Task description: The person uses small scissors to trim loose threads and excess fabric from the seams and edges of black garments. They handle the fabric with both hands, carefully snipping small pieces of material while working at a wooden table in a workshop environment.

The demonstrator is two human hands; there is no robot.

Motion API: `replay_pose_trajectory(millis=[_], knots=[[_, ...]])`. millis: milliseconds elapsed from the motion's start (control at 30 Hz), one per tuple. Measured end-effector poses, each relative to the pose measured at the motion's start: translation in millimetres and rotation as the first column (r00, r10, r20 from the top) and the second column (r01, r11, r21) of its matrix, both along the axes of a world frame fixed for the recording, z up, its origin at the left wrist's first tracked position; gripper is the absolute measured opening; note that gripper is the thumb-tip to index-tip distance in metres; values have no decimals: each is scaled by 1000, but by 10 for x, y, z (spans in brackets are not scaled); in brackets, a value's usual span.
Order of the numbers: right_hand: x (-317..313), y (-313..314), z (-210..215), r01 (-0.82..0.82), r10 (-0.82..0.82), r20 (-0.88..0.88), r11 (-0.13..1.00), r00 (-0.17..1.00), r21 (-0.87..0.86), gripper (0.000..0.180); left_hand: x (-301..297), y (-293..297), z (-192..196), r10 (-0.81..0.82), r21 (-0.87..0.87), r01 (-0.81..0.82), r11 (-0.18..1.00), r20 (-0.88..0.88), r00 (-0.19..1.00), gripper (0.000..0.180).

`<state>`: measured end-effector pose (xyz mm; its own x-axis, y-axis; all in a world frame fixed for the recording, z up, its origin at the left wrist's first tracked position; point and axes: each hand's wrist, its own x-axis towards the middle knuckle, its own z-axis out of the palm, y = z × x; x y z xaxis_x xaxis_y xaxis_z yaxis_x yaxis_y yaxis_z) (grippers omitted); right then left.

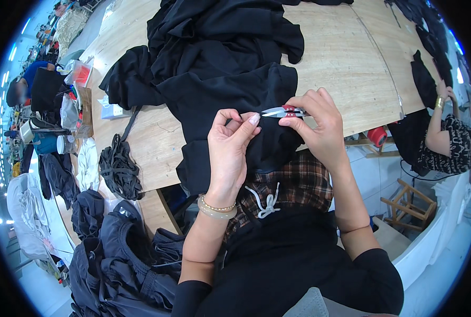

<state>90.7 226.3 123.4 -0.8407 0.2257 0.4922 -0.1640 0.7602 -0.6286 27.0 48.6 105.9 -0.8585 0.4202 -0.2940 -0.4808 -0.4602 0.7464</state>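
Note:
A pile of black garments lies on a light wooden table, with one piece hanging over the near edge toward my lap. My left hand pinches the black fabric or a thread on it between thumb and forefinger. My right hand grips small thread snips with a red body and silver blades. The blade tips point left, almost touching my left fingertips. A pale bangle and a bead bracelet circle my left wrist.
A bundle of black cords lies at the table's left edge. Dark garments are heaped at lower left. Another person sits at the right with black cloth. A wooden stool, a red spool and a cluttered bench on the far left.

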Motion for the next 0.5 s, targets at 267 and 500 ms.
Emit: replay_pose_trajectory(millis=[267, 500], knots=[[5, 0, 28, -11, 11, 13, 1000, 1000, -18, 25, -2, 8, -4, 0, -35, -1, 999, -37, 999, 22], [-2, 96, -125, 63, -66, -1, 952, 998, -298, 25, -85, -61, -129, -66, 145, 55, 988, 76, 995, 17]])
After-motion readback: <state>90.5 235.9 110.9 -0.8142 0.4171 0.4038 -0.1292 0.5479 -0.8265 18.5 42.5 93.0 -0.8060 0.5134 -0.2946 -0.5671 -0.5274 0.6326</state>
